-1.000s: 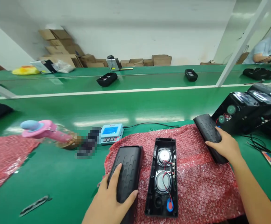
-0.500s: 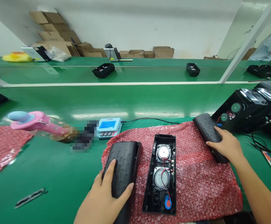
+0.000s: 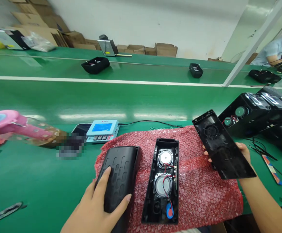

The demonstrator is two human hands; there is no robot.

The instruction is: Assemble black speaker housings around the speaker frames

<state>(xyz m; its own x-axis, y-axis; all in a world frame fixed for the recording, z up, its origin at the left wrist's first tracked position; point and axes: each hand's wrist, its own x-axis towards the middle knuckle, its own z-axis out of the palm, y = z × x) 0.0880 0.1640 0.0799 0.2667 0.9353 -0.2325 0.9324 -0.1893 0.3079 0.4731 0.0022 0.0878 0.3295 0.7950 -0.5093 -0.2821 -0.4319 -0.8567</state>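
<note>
My left hand (image 3: pixel 92 207) spans a black speaker casing (image 3: pixel 121 174) with an oval-patterned top. Its thumb is near the casing's right edge, and its other fingers lie over the left side. Beside it is an open speaker housing (image 3: pixel 162 204), showing two round speaker drivers (image 3: pixel 162 185), red and black wires and a blue-and-red tab (image 3: pixel 170 211). Over the right of the red bubble wrap (image 3: pixel 199 197), my right hand (image 3: pixel 244 153) is closed on a black speaker cover (image 3: pixel 218 145), tilted with its hollow inside facing up. That hand's palm is hidden behind the cover.
Several speaker housings (image 3: pixel 254 106) stand at the right, near dark tweezers (image 3: pixel 264 150). A light-blue meter (image 3: pixel 103 129) with a cable, a phone (image 3: pixel 81 129) and a pink-topped bottle (image 3: pixel 34 129) are at the left. A co-worker (image 3: pixel 273 53) sits at the far right.
My right hand has lifted the cover off the wrap and turned it from patterned side up to inside up. My left hand keeps its place on the casing. The view has shifted right.
</note>
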